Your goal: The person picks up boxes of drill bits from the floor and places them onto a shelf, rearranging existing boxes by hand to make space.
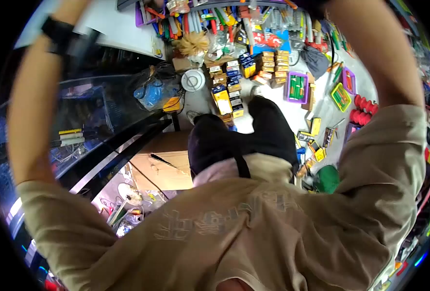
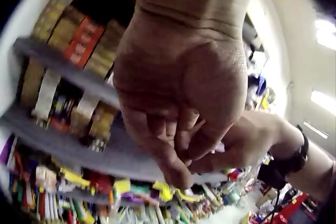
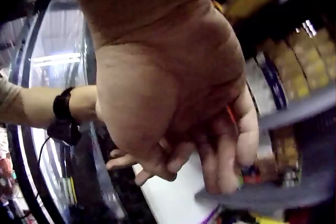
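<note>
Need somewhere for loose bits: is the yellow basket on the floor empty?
No, green items lie inside the yellow basket.

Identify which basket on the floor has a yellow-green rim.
The middle basket, between the larger purple basket and the smaller purple basket; its rim is yellow-green, theirs purple.

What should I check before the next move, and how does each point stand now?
1. Left hand and right hand close together: ok.
2. Secure grip: cannot tell; the fingers hide whatever may be between them.
3. Both hands visible in the head view: not ok; they run past the top edge.
4. Shelf boxes resting on the shelf: ok.
5. Clear space by the shoes: not ok; floor boxes stand close.
</note>
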Tool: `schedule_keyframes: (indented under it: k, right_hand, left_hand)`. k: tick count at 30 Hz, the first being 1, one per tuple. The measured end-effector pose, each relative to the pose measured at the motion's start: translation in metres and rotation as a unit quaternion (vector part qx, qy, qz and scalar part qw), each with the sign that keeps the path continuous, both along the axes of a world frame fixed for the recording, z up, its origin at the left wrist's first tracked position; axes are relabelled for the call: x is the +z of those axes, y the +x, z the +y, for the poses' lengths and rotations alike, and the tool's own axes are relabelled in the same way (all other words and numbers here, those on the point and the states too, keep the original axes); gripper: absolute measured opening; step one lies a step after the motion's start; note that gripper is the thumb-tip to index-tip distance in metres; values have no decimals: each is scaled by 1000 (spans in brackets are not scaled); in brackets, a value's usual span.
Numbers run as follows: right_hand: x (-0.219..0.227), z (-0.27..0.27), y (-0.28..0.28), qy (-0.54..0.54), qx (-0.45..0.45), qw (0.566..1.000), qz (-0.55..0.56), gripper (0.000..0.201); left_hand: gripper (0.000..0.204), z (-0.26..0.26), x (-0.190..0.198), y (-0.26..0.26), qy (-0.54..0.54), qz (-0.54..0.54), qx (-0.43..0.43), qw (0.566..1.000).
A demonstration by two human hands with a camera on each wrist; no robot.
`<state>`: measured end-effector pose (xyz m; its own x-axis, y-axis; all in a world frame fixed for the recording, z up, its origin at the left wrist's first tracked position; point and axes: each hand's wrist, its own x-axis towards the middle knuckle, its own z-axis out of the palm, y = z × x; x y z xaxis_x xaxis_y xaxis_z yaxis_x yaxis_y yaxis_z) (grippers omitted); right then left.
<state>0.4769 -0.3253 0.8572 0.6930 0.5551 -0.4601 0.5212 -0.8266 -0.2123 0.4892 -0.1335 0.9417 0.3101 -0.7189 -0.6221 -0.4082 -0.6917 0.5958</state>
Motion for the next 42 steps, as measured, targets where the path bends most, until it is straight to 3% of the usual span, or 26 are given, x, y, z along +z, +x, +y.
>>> schedule_keyframes:
  k: [3,4,5,6,7,8,9,10,13,14,17,19,20,23,27,29,31,33,35,37,38,39,41,42]
  right_hand:
    - [-151,23,-13,-27,-5,992,121,32]
    - [-209,27,-27,-34,-13,987,157,32]
    - [-251,38,-45,-74,-30,968,237,32]
    - [-332,26,-70,13,-44,977,209,34]
    - [-408,35,-86,-45,-24,962,267,36]
    - [-443,35,-110,-17,-44,961,273,38]
    - [-483,34,-130,-9,-127,934,333,44]
    - [-525,33,-151,22,-180,924,338,52]
    - [-605,31,-201,97,-344,871,337,79]
    - [-634,33,-216,108,-383,856,330,89]
    - [-691,42,-251,125,-451,820,328,91]
    - [-719,52,-264,124,-451,802,372,98]
    - [-733,58,-273,175,-433,804,368,100]
    - [-744,69,-285,235,-431,799,348,101]
    - [-743,62,-283,260,-451,782,342,96]
    - [-743,59,-283,250,-430,778,383,93]
    - [-730,57,-277,250,-427,774,395,90]
    - [-721,55,-276,255,-427,767,406,88]
    - [-714,56,-283,267,-431,772,383,83]
    - [-696,57,-285,294,-420,761,397,75]
    - [-677,48,-283,360,-446,680,457,67]
    - [-678,45,-289,359,-447,680,457,67]
    - [-687,39,-309,423,-394,622,528,61]
    - [-681,37,-314,365,-363,706,486,54]
  left_hand:
    - [31,18,-193,-14,61,61,39,996]
    - [28,22,-270,-30,108,58,11,992]
    - [24,31,-347,-49,39,78,-32,996]
    - [21,30,-414,-74,59,29,-100,993]
    - [26,38,-455,-107,47,56,19,997]
    - [34,52,-515,-137,54,69,108,990]
    - [41,63,-563,-163,86,105,179,974]
    - [46,78,-619,-198,99,57,252,961]
    - [75,97,-715,-271,65,161,494,852]
    - [75,100,-748,-286,69,168,497,849]
    - [88,104,-815,-315,99,149,518,837]
    - [97,91,-830,-308,19,206,593,778]
    - [99,79,-811,-292,-31,273,613,741]
    - [96,77,-840,-301,-60,286,637,713]
    - [90,75,-834,-304,-22,284,661,694]
    - [85,79,-842,-301,-37,277,640,716]
    - [78,76,-836,-296,-115,279,613,730]
    - [73,71,-825,-297,-100,264,607,743]
    - [72,62,-815,-296,-163,238,639,713]
    - [65,69,-789,-286,-98,243,630,731]
    - [61,80,-777,-282,-96,294,631,711]
    - [57,93,-766,-280,-96,344,630,690]
    - [49,126,-737,-287,-154,377,656,635]
    - [50,147,-722,-292,-174,391,669,608]
